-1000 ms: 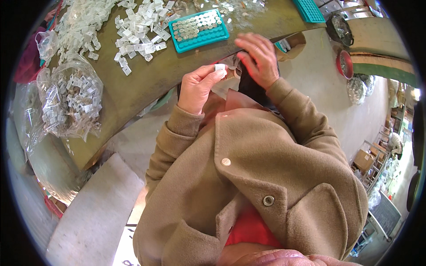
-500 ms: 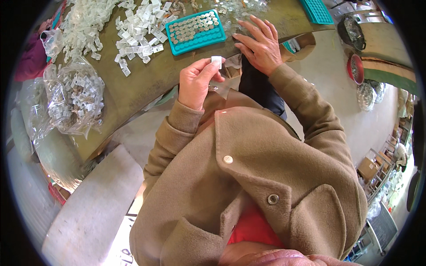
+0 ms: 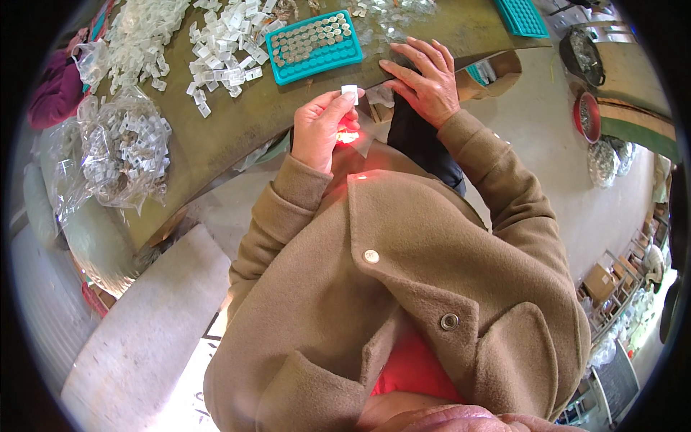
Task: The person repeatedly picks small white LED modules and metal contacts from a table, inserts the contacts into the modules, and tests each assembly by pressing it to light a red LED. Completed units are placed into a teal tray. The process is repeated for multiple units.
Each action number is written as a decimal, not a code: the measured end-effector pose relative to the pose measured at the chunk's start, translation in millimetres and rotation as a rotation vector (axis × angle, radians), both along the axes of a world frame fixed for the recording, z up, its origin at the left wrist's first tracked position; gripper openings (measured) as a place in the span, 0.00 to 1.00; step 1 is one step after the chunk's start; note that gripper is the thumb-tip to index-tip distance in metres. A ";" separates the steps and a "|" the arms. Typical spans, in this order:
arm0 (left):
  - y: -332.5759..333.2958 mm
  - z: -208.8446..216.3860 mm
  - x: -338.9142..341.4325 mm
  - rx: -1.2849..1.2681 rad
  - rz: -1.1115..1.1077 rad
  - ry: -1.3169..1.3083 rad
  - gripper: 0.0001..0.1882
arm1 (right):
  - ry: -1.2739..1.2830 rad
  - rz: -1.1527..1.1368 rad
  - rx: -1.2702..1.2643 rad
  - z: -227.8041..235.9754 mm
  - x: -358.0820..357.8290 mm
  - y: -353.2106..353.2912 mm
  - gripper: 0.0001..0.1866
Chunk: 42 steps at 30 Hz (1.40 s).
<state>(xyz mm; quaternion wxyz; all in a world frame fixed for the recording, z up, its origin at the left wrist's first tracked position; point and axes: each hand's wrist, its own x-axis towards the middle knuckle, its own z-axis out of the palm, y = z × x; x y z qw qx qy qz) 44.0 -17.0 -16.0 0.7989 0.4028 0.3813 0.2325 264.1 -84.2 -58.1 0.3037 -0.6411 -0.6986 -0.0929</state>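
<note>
Between thumb and fingers, my left hand pinches a small white plastic case just off the table's near edge. A bright red glow shows below that hand. My right hand has its fingers stretched out and apart at the table edge, with nothing visible in it. Beyond both hands lies a teal tray with rows of small round silvery discs; its nearer rows hold none. Left of the tray are many loose white cases.
A clear bag of similar pieces sits at the table's left, below a heap of clear pieces. Another teal tray lies far right. Past the table edge are an open cardboard box and a red bowl.
A red glow has appeared under my left hand, which still pinches the white case. My right hand has shifted slightly down, its fingers closer together. The whole view has moved slightly.
</note>
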 end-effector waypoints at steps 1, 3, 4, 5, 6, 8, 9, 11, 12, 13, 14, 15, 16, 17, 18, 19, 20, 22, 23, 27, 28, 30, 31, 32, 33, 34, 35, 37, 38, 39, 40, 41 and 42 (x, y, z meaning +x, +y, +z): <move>-0.7 -0.3 0.6 -0.010 0.000 -0.004 0.14 | 0.007 0.014 0.018 -1.2 1.0 0.2 0.20; -2.3 -1.0 2.0 -0.013 0.000 -0.010 0.14 | 0.015 0.038 0.049 -4.0 2.6 0.7 0.19; -3.1 -1.5 2.8 -0.006 0.001 -0.011 0.14 | 0.015 0.049 0.065 -5.5 3.0 0.6 0.18; -3.7 -1.9 3.2 0.001 -0.004 -0.026 0.14 | 0.020 0.052 0.072 -7.0 3.5 -0.3 0.17; -4.0 -2.2 3.3 -0.001 -0.007 -0.007 0.14 | 0.021 0.055 0.079 -8.5 3.8 -1.1 0.17; -3.8 -2.8 3.1 -0.010 -0.017 0.015 0.14 | 0.031 0.062 0.102 -11.9 4.3 -2.1 0.16; -4.2 -3.1 3.1 -0.006 -0.026 0.006 0.14 | 0.040 0.066 0.117 -13.6 4.6 -2.1 0.15; -5.1 -3.5 3.1 -0.005 -0.022 0.015 0.14 | 0.055 0.078 0.153 -16.6 5.7 -1.2 0.14; -5.7 -3.5 3.1 -0.001 -0.024 0.007 0.14 | 0.062 0.085 0.173 -17.4 6.8 -0.1 0.14; -6.4 -3.4 3.1 0.001 -0.021 -0.001 0.14 | 0.063 0.095 0.183 -17.6 7.8 0.3 0.14; -7.0 -3.1 3.0 -0.001 -0.021 -0.009 0.14 | 0.071 0.108 0.188 -17.0 8.6 0.6 0.14; -7.4 -2.7 2.7 -0.007 -0.016 -0.008 0.14 | 0.074 0.124 0.183 -15.8 9.4 1.0 0.15; -7.5 -2.2 2.2 -0.018 -0.016 -0.006 0.14 | 0.088 0.144 0.215 -13.8 9.6 1.0 0.16; -7.7 -1.9 2.0 -0.029 -0.016 -0.005 0.14 | 0.091 0.112 0.139 -11.4 8.5 0.3 0.18; -7.7 -1.8 2.1 -0.029 -0.017 -0.004 0.14 | 0.105 0.084 0.100 -8.5 6.5 -0.9 0.19; -7.6 -1.8 2.4 -0.028 -0.019 -0.003 0.13 | 0.119 0.056 0.061 -5.4 4.9 -1.2 0.21; -7.8 -1.9 2.6 -0.028 -0.010 0.003 0.13 | 0.108 0.055 0.035 -2.0 4.5 -0.5 0.22; -8.7 -2.8 3.6 -0.017 -0.011 -0.001 0.14 | 0.085 0.049 -0.032 3.7 3.6 0.2 0.23; -9.1 -3.3 4.0 -0.012 -0.010 -0.009 0.14 | 0.084 0.051 -0.035 5.7 3.5 0.7 0.23; -8.7 -4.2 1.7 -0.019 -0.030 -0.002 0.14 | 0.082 0.064 -0.060 7.5 4.9 1.2 0.23; -8.4 -4.4 0.9 -0.020 -0.037 -0.002 0.14 | 0.089 0.073 -0.048 6.5 5.2 1.3 0.23; -8.6 -5.0 0.0 -0.012 -0.034 -0.009 0.14 | 0.108 0.048 -0.021 3.5 4.7 1.5 0.22; -9.0 -5.5 -0.2 -0.004 -0.025 -0.017 0.14 | 0.118 0.039 0.005 1.8 4.2 1.5 0.21; -9.3 -5.7 -0.5 0.000 -0.018 -0.019 0.14 | 0.115 0.036 -0.004 0.5 4.4 1.0 0.21; -9.7 -6.0 -0.7 0.002 -0.014 -0.022 0.14 | 0.109 0.034 -0.003 -0.8 4.8 0.6 0.21; -9.8 -6.1 -1.0 -0.001 -0.014 -0.020 0.14 | 0.102 0.032 -0.011 -2.2 5.0 0.0 0.20; -10.0 -6.3 -1.0 -0.007 -0.014 -0.020 0.15 | 0.109 0.048 0.006 -3.4 5.5 -0.4 0.21; -9.4 -5.9 -1.6 -0.015 -0.027 0.004 0.14 | 0.117 0.079 0.026 -5.3 7.2 -0.3 0.21; -9.3 -5.7 -1.6 -0.015 -0.021 0.019 0.14 | 0.112 0.089 0.040 -5.9 7.7 0.0 0.21; -9.3 -5.5 -1.3 -0.013 -0.029 0.005 0.14 | 0.108 0.098 0.053 -6.1 7.9 0.3 0.21; -9.7 -5.5 -0.5 -0.004 -0.023 -0.005 0.14 | 0.105 0.110 0.083 -5.8 7.7 0.6 0.21; -9.9 -5.3 0.0 0.002 -0.020 -0.018 0.14 | 0.105 0.095 0.066 -5.0 7.3 1.1 0.20; -9.8 -5.1 0.1 -0.002 -0.021 -0.016 0.14 | 0.108 0.082 0.065 -3.6 6.1 1.3 0.20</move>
